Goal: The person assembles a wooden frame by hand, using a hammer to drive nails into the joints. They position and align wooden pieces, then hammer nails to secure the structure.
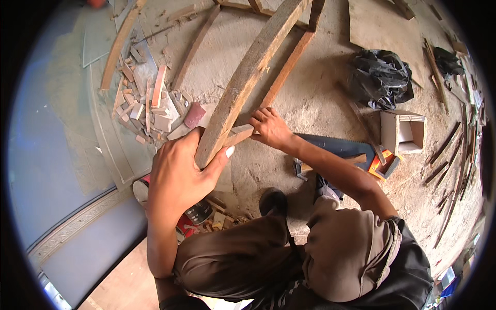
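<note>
A long, rough wooden beam (245,72) runs away from me toward the far side, and its near end sits in my left hand (178,168), with the thumb pressed along one side. Joined near that end is a short wooden crosspiece (239,135). My right hand (271,129) has its fingers closed round the crosspiece's other end, where a reddish-brown wooden bar (289,67) also reaches. Beam, crosspiece and bar look like parts of one wooden frame. Below my right forearm lies a handsaw (330,146) with an orange and black handle, partly hidden by the arm.
Wood offcuts (147,106) are heaped at the left beside a large bluish panel (57,155). On the right are a black plastic bag (382,77), a small white box (392,132) and thin wood strips (454,170). A dark tin (199,212) stands near my knee.
</note>
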